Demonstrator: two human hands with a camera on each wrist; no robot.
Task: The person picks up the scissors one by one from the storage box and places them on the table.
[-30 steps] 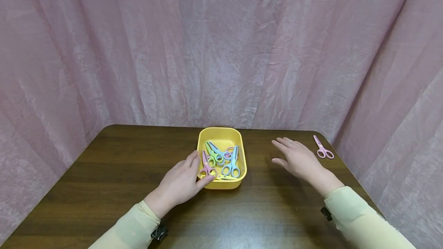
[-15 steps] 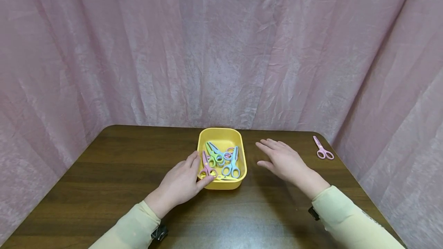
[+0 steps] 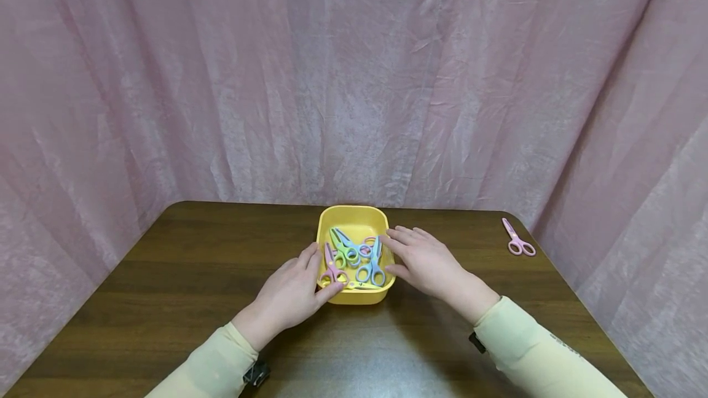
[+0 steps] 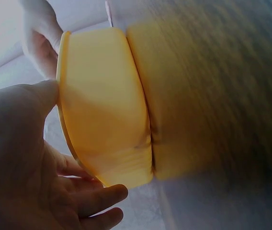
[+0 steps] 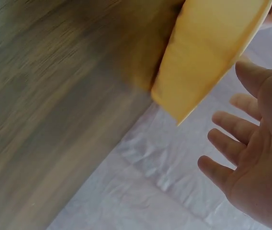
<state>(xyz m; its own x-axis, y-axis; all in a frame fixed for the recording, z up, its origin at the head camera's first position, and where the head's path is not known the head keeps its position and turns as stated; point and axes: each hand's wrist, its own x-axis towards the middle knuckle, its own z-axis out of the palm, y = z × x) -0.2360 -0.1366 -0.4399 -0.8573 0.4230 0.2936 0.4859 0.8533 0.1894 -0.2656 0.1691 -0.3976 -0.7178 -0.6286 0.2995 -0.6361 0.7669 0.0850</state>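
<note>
A yellow plastic bin (image 3: 354,298) stands at the table's middle, holding several small scissors. Pink scissors (image 3: 330,259) and green scissors (image 3: 337,242) lie at its left, light blue scissors (image 3: 376,258) at its right, yellow scissors (image 3: 362,285) along the front. My left hand (image 3: 287,290) grips the bin's near left corner, thumb on the front rim and fingers along the left side. In the left wrist view, the bin's wall (image 4: 107,86) fills the middle. My right hand (image 3: 426,263) is at the right rim, fingers spread and nothing in it; its fingertips overlap the rim.
Another pair of pink scissors (image 3: 514,238) lies alone near the far right corner of the brown wooden table (image 3: 166,281). A pink curtain (image 3: 354,78) hangs behind the table and along its sides.
My right hand has moved left, from beside the lone pink scissors over to the bin's right rim. The left hand and the bin have stayed in place.
</note>
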